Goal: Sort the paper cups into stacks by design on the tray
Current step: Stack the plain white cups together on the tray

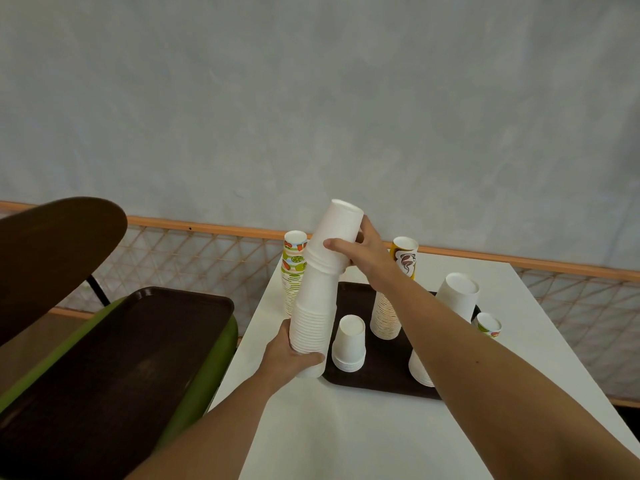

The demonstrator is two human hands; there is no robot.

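head view | risk: tall stack of plain white paper cups [317,299] is kinked mid-height, upper section leaning right; toppling or separation is judged likely if bent further | grip: base is clasped by left hand [289,355], upper section is wrapped by right hand [360,247] | location: stack is held at left edge of dark brown tray [381,379], beside short white cup stack [349,342]

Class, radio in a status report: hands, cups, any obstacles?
Left hand gripping base of tall white stack. Right hand gripping its upper section. Stack leaning, beside tray. Nothing blocking.
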